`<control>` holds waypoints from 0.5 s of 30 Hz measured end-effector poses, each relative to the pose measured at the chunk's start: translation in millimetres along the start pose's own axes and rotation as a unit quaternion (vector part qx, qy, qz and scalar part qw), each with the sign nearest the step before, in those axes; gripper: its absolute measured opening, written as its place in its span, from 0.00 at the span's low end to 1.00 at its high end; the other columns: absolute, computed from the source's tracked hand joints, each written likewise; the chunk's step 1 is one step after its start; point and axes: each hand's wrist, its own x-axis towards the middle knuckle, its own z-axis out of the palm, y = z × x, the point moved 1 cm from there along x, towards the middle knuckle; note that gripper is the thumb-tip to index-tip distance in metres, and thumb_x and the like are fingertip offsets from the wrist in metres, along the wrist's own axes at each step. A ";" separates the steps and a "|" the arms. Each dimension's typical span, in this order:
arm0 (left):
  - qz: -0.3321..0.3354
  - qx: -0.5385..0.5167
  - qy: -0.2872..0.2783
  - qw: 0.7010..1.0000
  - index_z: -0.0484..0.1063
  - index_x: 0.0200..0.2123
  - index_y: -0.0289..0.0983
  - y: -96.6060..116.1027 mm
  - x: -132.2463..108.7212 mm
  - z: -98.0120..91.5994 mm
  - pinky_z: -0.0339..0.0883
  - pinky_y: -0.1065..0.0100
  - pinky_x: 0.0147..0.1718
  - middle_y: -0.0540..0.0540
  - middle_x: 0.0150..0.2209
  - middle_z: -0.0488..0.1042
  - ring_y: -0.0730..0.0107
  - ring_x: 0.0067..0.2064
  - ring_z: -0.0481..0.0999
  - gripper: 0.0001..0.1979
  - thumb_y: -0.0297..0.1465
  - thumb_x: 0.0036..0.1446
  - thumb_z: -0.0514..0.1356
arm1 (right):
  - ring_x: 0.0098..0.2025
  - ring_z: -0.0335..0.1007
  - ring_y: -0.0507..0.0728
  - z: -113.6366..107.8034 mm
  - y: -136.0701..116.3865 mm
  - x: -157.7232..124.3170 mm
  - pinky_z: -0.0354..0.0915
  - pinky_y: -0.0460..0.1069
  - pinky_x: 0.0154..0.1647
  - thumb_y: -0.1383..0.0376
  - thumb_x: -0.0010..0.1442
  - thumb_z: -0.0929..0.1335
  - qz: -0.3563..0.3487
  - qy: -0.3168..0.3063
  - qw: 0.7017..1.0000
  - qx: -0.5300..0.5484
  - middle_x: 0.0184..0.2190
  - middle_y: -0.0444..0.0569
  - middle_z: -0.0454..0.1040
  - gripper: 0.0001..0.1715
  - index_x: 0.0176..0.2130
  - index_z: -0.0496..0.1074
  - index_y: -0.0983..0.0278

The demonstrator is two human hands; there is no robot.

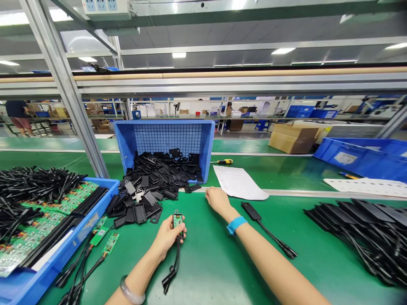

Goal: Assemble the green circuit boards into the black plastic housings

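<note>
Between the thumb and fingers of my left hand (170, 233) is a small green circuit board (177, 220), its black cable (174, 264) hanging down over the bench. My right hand (218, 201), with a blue band at the wrist, is closed with its fingers curled downward beside a white paper sheet (240, 182); whatever they hold, if anything, is hidden. Black plastic casings (140, 212) spill out of a tipped blue crate (206, 148) ahead of my left hand. To the right of my right wrist lies a closed black casing with a cable (252, 210).
A blue tray (92, 220) at left holds circuit boards and black cables; several loose wired boards (111, 243) lie beside it. Cased units (365, 216) are stacked at right. Behind are a yellow-black screwdriver (225, 162), a cardboard box (292, 137) and a blue bin (343, 159).
</note>
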 end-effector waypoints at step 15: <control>0.029 -0.050 0.024 0.998 0.72 0.39 0.30 3.7 -1.1 -4.1 0.65 0.72 0.33 0.46 0.32 0.74 0.73 0.32 0.72 0.27 0.28 0.31 0.72 | 0.43 0.64 0.60 -2.9 -62.0 13.3 0.61 0.51 0.43 0.67 0.68 0.59 -0.102 0.109 0.989 0.026 0.39 0.55 0.69 0.14 0.40 0.72 0.67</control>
